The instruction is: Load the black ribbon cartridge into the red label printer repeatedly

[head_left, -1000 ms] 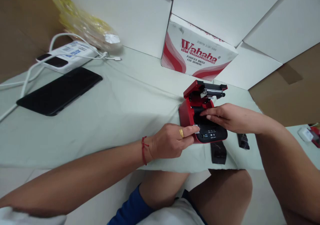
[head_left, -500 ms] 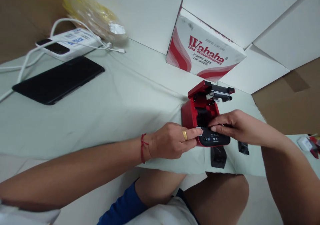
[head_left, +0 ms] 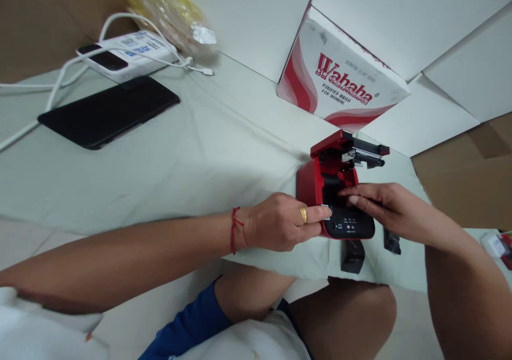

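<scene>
A small red and black label printer [head_left: 307, 186] stands with its lid [head_left: 340, 145] raised, showing a dark compartment inside. My left hand [head_left: 284, 222] grips its near left corner, the index finger pressing beside a small pale tab [head_left: 325, 212] on the black control panel [head_left: 348, 225]. From the right, my right hand [head_left: 390, 208] reaches in over the panel. Its thumb and index finger are close together at the compartment's near edge; whatever lies between them is hidden. A black block-shaped part [head_left: 352, 257] lies just in front of the printer.
Behind the printer stands a Wahaha water carton [head_left: 344, 82]. A black phone [head_left: 112, 112], a white power bank [head_left: 132, 56] with white cables and a clear plastic bag [head_left: 172, 13] lie at the left. Another small black item [head_left: 392, 241] sits right of the printer.
The view has shifted, so the scene sits farther right. My right fingertips have moved slightly at the compartment's near edge. My left hand keeps its hold on the printer's corner.
</scene>
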`<state>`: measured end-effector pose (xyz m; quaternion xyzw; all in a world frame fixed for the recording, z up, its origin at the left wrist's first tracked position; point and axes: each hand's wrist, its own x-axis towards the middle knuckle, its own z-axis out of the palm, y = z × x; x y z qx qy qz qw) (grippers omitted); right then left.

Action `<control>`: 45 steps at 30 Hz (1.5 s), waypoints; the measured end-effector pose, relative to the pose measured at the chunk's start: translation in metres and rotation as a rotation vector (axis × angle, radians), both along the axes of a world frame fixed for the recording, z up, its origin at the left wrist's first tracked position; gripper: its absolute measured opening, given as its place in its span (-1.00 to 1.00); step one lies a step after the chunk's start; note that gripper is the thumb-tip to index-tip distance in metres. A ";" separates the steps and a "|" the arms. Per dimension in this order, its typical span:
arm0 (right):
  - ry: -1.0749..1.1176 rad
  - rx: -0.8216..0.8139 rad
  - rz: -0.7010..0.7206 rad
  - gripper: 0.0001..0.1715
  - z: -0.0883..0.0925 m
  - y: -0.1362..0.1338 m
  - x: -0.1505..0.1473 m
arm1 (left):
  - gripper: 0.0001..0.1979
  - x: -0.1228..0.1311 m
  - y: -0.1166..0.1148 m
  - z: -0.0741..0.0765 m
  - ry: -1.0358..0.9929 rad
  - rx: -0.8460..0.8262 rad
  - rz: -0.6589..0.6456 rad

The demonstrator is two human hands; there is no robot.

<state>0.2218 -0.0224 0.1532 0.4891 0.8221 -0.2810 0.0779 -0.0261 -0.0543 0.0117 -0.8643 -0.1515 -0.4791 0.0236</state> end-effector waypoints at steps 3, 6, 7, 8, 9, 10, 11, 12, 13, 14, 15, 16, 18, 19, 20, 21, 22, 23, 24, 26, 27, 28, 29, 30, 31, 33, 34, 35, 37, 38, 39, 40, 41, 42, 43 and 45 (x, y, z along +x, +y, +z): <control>-0.029 -0.016 0.028 -0.57 0.002 0.012 0.005 | -0.72 0.000 0.000 0.000 0.027 0.011 0.008; -0.010 0.026 0.056 -0.61 0.005 0.019 0.010 | -0.76 0.001 0.000 0.000 0.011 0.024 0.015; -0.007 0.048 0.081 -0.62 0.006 0.020 0.011 | -0.78 0.001 0.000 0.000 0.004 0.025 0.019; -0.011 0.055 0.120 -0.62 0.008 0.022 0.011 | -0.79 0.001 0.000 0.000 0.000 0.024 0.022; -0.021 0.047 0.170 -0.62 0.009 0.023 0.010 | -0.79 0.001 -0.001 0.000 0.001 0.022 0.026; -0.036 0.024 0.221 -0.60 0.010 0.025 0.008 | -0.79 0.001 -0.001 0.000 0.005 0.019 0.031; -0.052 -0.002 0.264 -0.57 0.012 0.027 0.006 | -0.79 0.001 -0.001 -0.001 0.012 0.015 0.035; -0.066 -0.028 0.295 -0.54 0.012 0.030 0.004 | -0.79 0.001 -0.001 -0.001 0.019 0.011 0.040; -0.078 -0.051 0.313 -0.51 0.013 0.033 0.001 | -0.79 0.001 -0.001 -0.002 0.027 0.009 0.043; -0.088 -0.077 0.323 -0.48 0.013 0.036 -0.001 | -0.80 0.001 -0.001 -0.002 0.033 0.009 0.046; -0.094 -0.110 0.327 -0.46 0.013 0.039 -0.004 | -0.80 0.001 -0.001 -0.003 0.039 0.011 0.046; -0.097 -0.151 0.329 -0.45 0.012 0.043 -0.006 | -0.80 0.002 -0.001 -0.004 0.044 0.010 0.045; -0.098 -0.244 0.330 -0.43 0.011 0.049 -0.010 | -0.82 0.002 -0.001 -0.004 0.046 -0.004 0.046; -0.095 -0.285 0.331 -0.42 0.011 0.051 -0.012 | -0.83 0.003 -0.001 -0.003 0.042 -0.018 0.051; -0.091 -0.316 0.332 -0.42 0.011 0.053 -0.014 | -0.82 0.003 -0.001 -0.003 0.036 -0.035 0.056; -0.087 -0.333 0.335 -0.42 0.010 0.054 -0.015 | -0.81 0.003 -0.002 -0.002 0.029 -0.049 0.058; -0.085 -0.337 0.340 -0.41 0.009 0.054 -0.016 | -0.80 0.003 -0.002 -0.001 0.019 -0.060 0.057; -0.086 -0.331 0.349 -0.41 0.008 0.054 -0.016 | -0.79 0.003 -0.002 0.000 0.007 -0.065 0.053; -0.087 -0.319 0.360 -0.42 0.007 0.054 -0.016 | -0.78 0.003 -0.002 0.001 -0.002 -0.070 0.048; -0.077 -0.290 0.377 -0.44 0.004 0.053 -0.015 | -0.78 0.002 -0.002 0.003 -0.006 -0.082 0.037; -0.064 -0.275 0.381 -0.47 0.003 0.052 -0.014 | -0.79 0.002 -0.002 0.003 -0.002 -0.091 0.030; -0.048 -0.261 0.381 -0.50 0.001 0.052 -0.013 | -0.79 0.002 -0.002 0.002 0.007 -0.105 0.024; -0.030 -0.248 0.378 -0.53 0.000 0.051 -0.012 | -0.79 0.002 -0.002 0.002 0.018 -0.119 0.016; -0.015 -0.235 0.374 -0.57 -0.002 0.050 -0.011 | -0.79 0.002 -0.002 0.002 0.023 -0.130 0.009; -0.002 -0.224 0.369 -0.60 -0.003 0.049 -0.010 | -0.80 0.002 -0.002 0.001 0.025 -0.138 0.004; 0.027 -0.207 0.354 -0.66 -0.004 0.047 -0.009 | -0.81 0.002 -0.002 0.001 0.025 -0.144 -0.001; 0.043 -0.193 0.343 -0.67 -0.004 0.045 -0.008 | -0.81 0.002 -0.002 0.001 0.020 -0.139 0.000; 0.058 -0.166 0.333 -0.67 -0.005 0.043 -0.007 | -0.81 0.002 -0.001 0.001 0.016 -0.133 0.000; 0.074 -0.071 0.310 -0.67 -0.005 0.038 -0.005 | -0.80 0.002 -0.001 0.002 0.003 -0.112 -0.002; 0.076 -0.008 0.297 -0.68 -0.005 0.035 -0.003 | -0.79 0.002 -0.001 0.002 -0.004 -0.100 -0.003; 0.078 0.055 0.280 -0.69 -0.006 0.030 -0.001 | -0.78 0.002 0.000 0.003 -0.009 -0.090 -0.003; 0.084 0.109 0.260 -0.70 -0.006 0.024 0.001 | -0.78 0.002 0.000 0.003 -0.012 -0.082 -0.001; 0.092 0.146 0.238 -0.70 -0.006 0.017 0.002 | -0.78 0.002 0.000 0.004 -0.017 -0.075 0.003; 0.102 0.169 0.217 -0.67 -0.006 0.009 0.004 | -0.78 0.002 0.000 0.004 -0.019 -0.069 0.008; 0.112 0.188 0.197 -0.62 -0.007 0.000 0.006 | -0.79 0.002 0.000 0.004 -0.022 -0.061 0.012; 0.125 0.245 0.162 -0.52 -0.009 -0.020 0.008 | -0.81 0.002 -0.001 0.004 -0.016 -0.049 0.024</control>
